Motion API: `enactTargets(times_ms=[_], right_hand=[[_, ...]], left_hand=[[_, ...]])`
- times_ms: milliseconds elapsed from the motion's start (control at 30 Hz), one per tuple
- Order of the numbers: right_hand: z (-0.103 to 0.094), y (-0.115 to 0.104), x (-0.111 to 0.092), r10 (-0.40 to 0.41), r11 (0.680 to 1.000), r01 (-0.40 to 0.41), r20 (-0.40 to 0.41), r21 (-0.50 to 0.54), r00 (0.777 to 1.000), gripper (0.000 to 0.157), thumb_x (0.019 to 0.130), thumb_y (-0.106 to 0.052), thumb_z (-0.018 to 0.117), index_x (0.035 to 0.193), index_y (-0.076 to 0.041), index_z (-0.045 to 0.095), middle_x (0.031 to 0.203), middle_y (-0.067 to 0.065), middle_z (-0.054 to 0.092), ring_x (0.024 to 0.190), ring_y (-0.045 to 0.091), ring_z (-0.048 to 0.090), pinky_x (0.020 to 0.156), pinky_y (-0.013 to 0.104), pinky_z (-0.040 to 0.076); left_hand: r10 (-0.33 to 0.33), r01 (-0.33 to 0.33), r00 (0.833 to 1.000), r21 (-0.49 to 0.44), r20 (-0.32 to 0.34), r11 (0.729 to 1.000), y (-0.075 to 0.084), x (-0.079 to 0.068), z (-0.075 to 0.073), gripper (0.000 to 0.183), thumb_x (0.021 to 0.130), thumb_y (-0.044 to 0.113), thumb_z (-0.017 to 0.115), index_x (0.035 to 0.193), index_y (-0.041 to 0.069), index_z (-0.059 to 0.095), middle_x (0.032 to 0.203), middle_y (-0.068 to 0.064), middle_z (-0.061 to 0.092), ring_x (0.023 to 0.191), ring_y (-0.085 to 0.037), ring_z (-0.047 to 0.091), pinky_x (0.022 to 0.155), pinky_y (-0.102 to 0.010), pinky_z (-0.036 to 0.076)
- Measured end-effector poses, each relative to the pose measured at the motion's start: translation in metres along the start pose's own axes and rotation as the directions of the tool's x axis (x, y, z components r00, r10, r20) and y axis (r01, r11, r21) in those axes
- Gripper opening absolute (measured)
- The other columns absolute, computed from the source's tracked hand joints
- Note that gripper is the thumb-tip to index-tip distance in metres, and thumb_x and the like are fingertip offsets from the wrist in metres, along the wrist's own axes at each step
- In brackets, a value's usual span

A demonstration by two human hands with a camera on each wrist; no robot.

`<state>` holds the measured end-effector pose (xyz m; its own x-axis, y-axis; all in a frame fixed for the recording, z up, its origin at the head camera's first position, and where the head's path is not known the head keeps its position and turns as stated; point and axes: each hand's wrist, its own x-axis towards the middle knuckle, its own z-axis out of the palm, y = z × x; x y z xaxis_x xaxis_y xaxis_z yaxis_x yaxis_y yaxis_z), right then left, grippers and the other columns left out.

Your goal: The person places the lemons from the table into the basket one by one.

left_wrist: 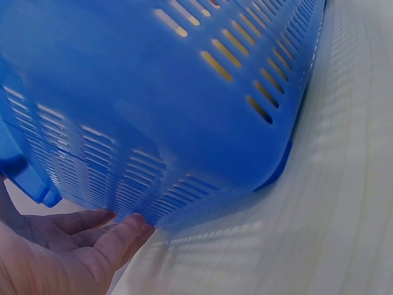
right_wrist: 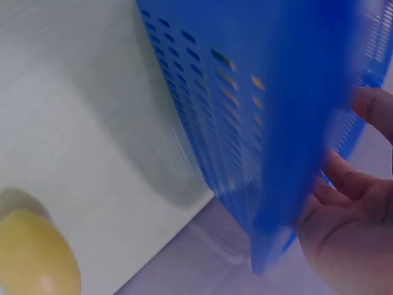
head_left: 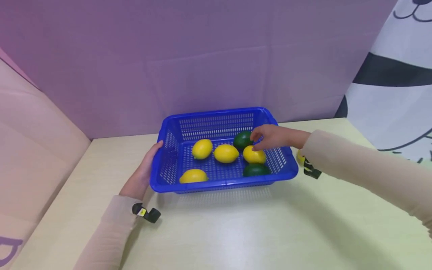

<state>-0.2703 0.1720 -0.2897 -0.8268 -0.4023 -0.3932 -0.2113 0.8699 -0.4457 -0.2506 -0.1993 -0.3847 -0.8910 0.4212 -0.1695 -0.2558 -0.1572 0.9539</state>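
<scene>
A blue plastic basket [head_left: 216,183] with slotted walls holds several yellow lemons [head_left: 226,153] and two dark green oval fruits [head_left: 256,170]. At its left end, my left hand [head_left: 145,165] holds the rim, thumb on top; in the left wrist view its fingers [left_wrist: 126,236] lie against the outer wall. My right hand [head_left: 271,137] reaches over the right rim with bent, spread fingers, nothing visible between them. It hovers just above the rightmost lemon [head_left: 254,154], near the back green fruit [head_left: 242,140]. Whether a fingertip touches either is unclear.
Another lemon [right_wrist: 37,255] lies on the pale table [head_left: 216,232] outside the basket's right end, mostly hidden by the right sleeve in the head view. Behind the basket hangs a purple cloth [head_left: 209,67]. A printed white cloth [head_left: 398,105] hangs at the right.
</scene>
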Motion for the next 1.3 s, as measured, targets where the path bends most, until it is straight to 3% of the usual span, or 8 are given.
enactTargets(times_ms=[200, 367, 767, 1033, 1300], right_hand=[[-0.02, 0.011, -0.012, -0.009, 0.991, 0.012, -0.022, 0.136, 1.0, 0.046, 0.091, -0.023, 0.061, 0.127, 0.002, 0.048, 0.13, 0.021, 0.05, 0.111, 0.033, 0.055, 0.088, 0.041, 0.051], [-0.035, 0.023, -0.025, -0.035, 0.971, 0.049, -0.061, 0.233, 0.997, 0.046, 0.094, -0.023, 0.057, 0.13, 0.003, 0.045, 0.133, 0.022, 0.047, 0.114, 0.035, 0.052, 0.09, 0.042, 0.05], [-0.06, 0.06, -0.052, 0.024, 0.967, 0.027, -0.198, 0.252, 0.98, 0.049, 0.096, -0.031, 0.053, 0.133, 0.001, 0.043, 0.132, 0.021, 0.048, 0.118, 0.035, 0.049, 0.09, 0.045, 0.05], [-0.063, 0.094, -0.064, 0.076, 0.961, -0.009, -0.23, 0.277, 0.97, 0.052, 0.097, -0.033, 0.051, 0.134, 0.003, 0.04, 0.131, 0.023, 0.049, 0.117, 0.035, 0.048, 0.09, 0.044, 0.049], [-0.05, 0.124, -0.066, 0.135, 0.951, -0.072, -0.196, 0.299, 0.971, 0.054, 0.098, -0.033, 0.05, 0.133, 0.006, 0.038, 0.132, 0.026, 0.047, 0.117, 0.037, 0.048, 0.089, 0.048, 0.049]], left_hand=[[-0.007, 0.007, 1.0, -0.006, -0.006, 1.0, 0.001, -0.001, 0.0, 0.071, 0.098, 0.052, 0.027, 0.147, 0.004, 0.013, 0.106, 0.001, 0.058, 0.097, -0.017, 0.058, 0.084, -0.034, 0.048], [-0.004, 0.004, 1.0, -0.011, -0.003, 1.0, 0.001, 0.0, -0.001, 0.07, 0.098, 0.051, 0.027, 0.147, 0.004, 0.012, 0.106, 0.001, 0.058, 0.097, -0.017, 0.058, 0.084, -0.034, 0.048], [-0.023, 0.023, 0.999, 0.005, -0.032, 1.0, 0.002, 0.0, -0.002, 0.071, 0.098, 0.052, 0.027, 0.149, 0.006, 0.011, 0.113, -0.001, 0.055, 0.1, -0.017, 0.056, 0.086, -0.033, 0.047], [-0.034, 0.036, 0.998, 0.03, -0.053, 0.999, 0.001, 0.0, -0.003, 0.073, 0.097, 0.055, 0.028, 0.151, 0.01, 0.008, 0.123, -0.005, 0.049, 0.105, -0.017, 0.054, 0.09, -0.033, 0.046], [-0.032, 0.032, 0.999, 0.019, -0.034, 0.999, 0.002, 0.0, -0.002, 0.072, 0.098, 0.053, 0.027, 0.151, 0.008, 0.008, 0.119, -0.003, 0.052, 0.104, -0.018, 0.054, 0.089, -0.033, 0.046]])
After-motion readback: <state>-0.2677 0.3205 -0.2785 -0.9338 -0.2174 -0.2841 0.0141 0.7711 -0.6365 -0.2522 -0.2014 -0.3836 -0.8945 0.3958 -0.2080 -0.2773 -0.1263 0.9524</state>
